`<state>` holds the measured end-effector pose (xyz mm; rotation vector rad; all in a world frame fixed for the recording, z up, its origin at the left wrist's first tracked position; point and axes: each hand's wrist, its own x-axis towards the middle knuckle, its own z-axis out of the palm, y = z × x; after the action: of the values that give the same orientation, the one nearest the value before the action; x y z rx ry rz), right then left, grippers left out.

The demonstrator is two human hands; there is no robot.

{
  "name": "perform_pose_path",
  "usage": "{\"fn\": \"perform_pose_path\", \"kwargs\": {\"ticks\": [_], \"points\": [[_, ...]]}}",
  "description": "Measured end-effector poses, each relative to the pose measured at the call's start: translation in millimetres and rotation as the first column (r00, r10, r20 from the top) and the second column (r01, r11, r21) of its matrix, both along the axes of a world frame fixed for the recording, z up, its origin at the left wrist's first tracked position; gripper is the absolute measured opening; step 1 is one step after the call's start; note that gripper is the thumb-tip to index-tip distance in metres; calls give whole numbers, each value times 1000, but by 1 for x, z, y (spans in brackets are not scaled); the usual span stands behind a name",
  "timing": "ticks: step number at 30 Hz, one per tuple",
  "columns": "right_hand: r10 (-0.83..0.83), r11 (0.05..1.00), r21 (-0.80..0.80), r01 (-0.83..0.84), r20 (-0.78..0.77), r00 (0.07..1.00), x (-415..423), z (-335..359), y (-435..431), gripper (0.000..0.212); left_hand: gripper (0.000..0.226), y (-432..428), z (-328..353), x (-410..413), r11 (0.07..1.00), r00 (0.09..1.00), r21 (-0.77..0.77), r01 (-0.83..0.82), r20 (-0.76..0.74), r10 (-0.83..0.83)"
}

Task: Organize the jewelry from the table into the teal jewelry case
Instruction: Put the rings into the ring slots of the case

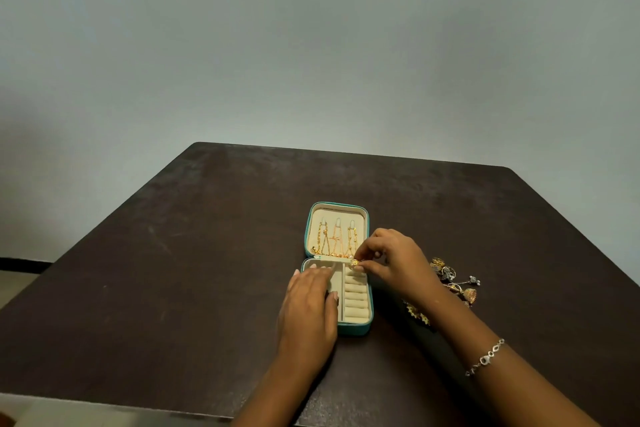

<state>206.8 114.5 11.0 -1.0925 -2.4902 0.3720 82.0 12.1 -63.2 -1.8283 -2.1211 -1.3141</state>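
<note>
On the dark counter (pixel 173 253) the teal jewelry case (pixel 360 329) is laid open, its long axis running straight away from the person. The lid is at the far end, where three gold chains (pixel 337 241) are hung. The left hand (pixel 308 308) is laid flat over the base's left compartment, its grip released. Loose jewelry (pixel 453 279) is heaped just right of the case, and a small gold piece (pixel 354 263) is pinched in the grip of the right hand (pixel 394 260) at the farthest ring roll.
</note>
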Motion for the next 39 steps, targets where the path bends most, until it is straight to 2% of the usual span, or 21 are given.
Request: {"fn": "perform_pose_path", "kwargs": {"ticks": [5, 10, 17, 23, 28, 33, 35, 39], "points": [[7, 1000, -9, -6, 60, 998, -4, -6, -3, 13, 40, 1, -2, -2, 1000, 1000, -3, 14, -23, -14], [-1, 1000, 0, 1, 119, 993, -3, -6, -3, 14, 43, 1, -2, -3, 998, 998, -29, 55, 44, -54], [22, 995, 87, -48, 277, 961, -7, 0, -3, 20, 48, 0, -1, -3, 996, 996, -59, 68, 64, -64], [26, 996, 76, -53, 316, 948, -8, 3, -2, 20, 47, 0, 0, -3, 997, 996, -52, 63, 66, -59], [8, 996, 85, -27, 222, 975, 2, 6, -4, 22, 44, 0, 2, -1, 998, 997, -33, 52, 56, -51], [60, 996, 59, -74, 208, 976, 9, -4, -5, 25, 40, 0, 1, -1, 999, 999, -15, 41, 26, -41], [54, 997, 48, -60, 112, 992, 12, -5, -4, 26, 40, -1, 2, -1, 999, 999, -14, 42, 33, -42], [-40, 994, 93, 58, -186, 982, 37, -3, 4, 33, 38, -2, 3, -2, 998, 998, 34, 54, 32, -55]]}}
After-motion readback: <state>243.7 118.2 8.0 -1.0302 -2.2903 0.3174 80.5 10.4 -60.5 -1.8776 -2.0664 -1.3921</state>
